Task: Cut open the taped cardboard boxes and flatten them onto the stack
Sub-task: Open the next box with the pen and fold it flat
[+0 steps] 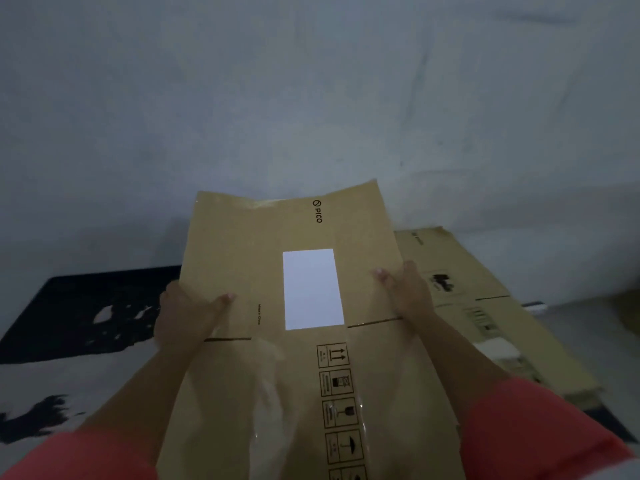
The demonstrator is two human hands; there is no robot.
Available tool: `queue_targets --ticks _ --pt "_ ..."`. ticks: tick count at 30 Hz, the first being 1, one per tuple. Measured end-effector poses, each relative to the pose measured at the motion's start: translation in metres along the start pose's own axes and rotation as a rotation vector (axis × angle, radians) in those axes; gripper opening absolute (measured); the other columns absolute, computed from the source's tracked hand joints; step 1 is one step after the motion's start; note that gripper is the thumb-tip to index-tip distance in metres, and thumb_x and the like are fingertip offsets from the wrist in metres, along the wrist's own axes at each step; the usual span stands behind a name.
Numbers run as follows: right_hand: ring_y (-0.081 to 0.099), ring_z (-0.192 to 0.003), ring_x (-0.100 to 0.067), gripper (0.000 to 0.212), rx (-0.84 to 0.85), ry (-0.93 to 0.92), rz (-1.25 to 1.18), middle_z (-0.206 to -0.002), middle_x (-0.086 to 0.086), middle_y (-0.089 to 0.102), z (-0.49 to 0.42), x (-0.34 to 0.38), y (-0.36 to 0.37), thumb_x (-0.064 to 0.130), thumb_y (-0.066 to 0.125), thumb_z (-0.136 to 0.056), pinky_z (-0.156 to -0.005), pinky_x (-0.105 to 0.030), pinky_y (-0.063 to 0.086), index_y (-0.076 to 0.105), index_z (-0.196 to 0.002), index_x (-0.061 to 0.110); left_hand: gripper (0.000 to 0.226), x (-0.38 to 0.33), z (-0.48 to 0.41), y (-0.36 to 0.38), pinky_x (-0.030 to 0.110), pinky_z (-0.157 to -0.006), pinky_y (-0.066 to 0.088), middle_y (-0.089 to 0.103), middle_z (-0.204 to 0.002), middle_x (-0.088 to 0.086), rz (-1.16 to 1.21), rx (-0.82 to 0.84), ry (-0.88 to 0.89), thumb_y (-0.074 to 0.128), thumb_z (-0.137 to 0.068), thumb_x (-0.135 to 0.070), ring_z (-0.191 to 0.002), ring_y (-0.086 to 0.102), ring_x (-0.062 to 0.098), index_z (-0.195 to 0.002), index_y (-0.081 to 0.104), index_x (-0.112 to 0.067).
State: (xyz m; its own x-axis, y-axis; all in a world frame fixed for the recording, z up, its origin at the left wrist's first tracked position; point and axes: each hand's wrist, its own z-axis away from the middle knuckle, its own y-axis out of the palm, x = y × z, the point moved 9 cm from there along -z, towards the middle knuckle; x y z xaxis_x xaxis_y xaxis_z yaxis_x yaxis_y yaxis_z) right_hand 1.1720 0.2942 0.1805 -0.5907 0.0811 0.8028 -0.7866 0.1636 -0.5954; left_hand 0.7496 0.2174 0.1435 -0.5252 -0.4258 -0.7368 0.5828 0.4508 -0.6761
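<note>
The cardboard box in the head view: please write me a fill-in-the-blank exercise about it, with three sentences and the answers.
1. The label on the held box is ____ in colour.
2. The logo near its far edge reads ____.
3. The stack of flat boxes lies on the ____ side of the held box.
Missing words: white; PICO; right.

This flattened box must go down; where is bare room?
The flattened stack, right of the right hand, is bare on top, as is floor between it and the wall. The held box fills the middle; a dark mat lies beside the left hand.
</note>
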Motion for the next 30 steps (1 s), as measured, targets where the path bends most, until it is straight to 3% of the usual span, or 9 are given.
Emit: queue_targets --ticks 9,12,15,19,26,30 --pt "0.053 -0.099 -0.031 0.053 -0.03 0.081 0.202 -0.114 -0.012 0.057 -0.087 -0.085 -0.13 0.05 0.053 -0.091 -0.08 -0.033 0.037 0.047 -0.12 0.006 0.083 -0.112 0.037 0.141 0.045 -0.091 0.049 0.052 -0.128 0.009 0.127 0.176 0.03 0.079 -0.069 -0.05 -0.112 0.055 0.033 -0.132 0.044 -0.009" --pt "0.05 -0.087 -0.027 0.054 -0.028 0.121 0.265 -0.108 -0.015 0.058 -0.115 -0.113 -0.158 0.053 0.052 -0.09 -0.073 -0.032 0.036 0.049 -0.111 0.003 0.093 -0.139 0.042 0.186 0.04 -0.092 0.048 0.052 -0.13 0.004 0.149 0.241 0.034 0.073 -0.061 -0.063 -0.112 0.056 0.029 -0.133 0.044 -0.012" --pt "0.047 -0.085 -0.025 0.056 -0.036 0.154 0.332 -0.102 -0.012 0.055 -0.138 -0.141 -0.18 0.054 0.05 -0.091 -0.073 -0.032 0.034 0.049 -0.112 0.001 0.085 -0.156 0.046 0.226 0.038 -0.089 0.048 0.053 -0.126 0.006 0.167 0.303 0.006 0.076 -0.067 -0.055 -0.11 0.057 0.03 -0.131 0.044 -0.01" --pt "0.045 -0.085 -0.025 0.054 0.003 0.188 0.36 -0.096 -0.008 0.049 -0.165 -0.175 -0.193 0.051 0.05 -0.092 -0.074 -0.032 0.032 0.049 -0.112 0.001 0.088 -0.162 0.056 0.267 0.043 -0.089 0.053 0.059 -0.123 0.006 0.19 0.346 -0.05 0.073 -0.057 -0.06 -0.104 0.062 0.026 -0.127 0.052 -0.013" --pt "0.05 -0.087 -0.027 0.057 0.14 0.195 0.315 -0.099 -0.009 0.055 -0.219 -0.231 -0.174 0.056 0.051 -0.089 -0.074 -0.033 0.035 0.051 -0.111 0.003 0.109 -0.143 0.068 0.322 0.049 -0.095 0.05 0.054 -0.133 0.006 0.171 0.291 -0.143 0.062 -0.045 -0.072 -0.115 0.057 0.028 -0.138 0.044 -0.019" --pt "0.055 -0.095 -0.03 0.06 0.202 0.195 0.292 -0.105 -0.011 0.058 -0.245 -0.261 -0.158 0.062 0.051 -0.087 -0.077 -0.034 0.038 0.052 -0.11 0.007 0.097 -0.146 0.083 0.335 0.046 -0.096 0.048 0.052 -0.132 0.008 0.116 0.25 -0.187 0.069 -0.058 -0.066 -0.115 0.055 0.03 -0.137 0.045 -0.015"
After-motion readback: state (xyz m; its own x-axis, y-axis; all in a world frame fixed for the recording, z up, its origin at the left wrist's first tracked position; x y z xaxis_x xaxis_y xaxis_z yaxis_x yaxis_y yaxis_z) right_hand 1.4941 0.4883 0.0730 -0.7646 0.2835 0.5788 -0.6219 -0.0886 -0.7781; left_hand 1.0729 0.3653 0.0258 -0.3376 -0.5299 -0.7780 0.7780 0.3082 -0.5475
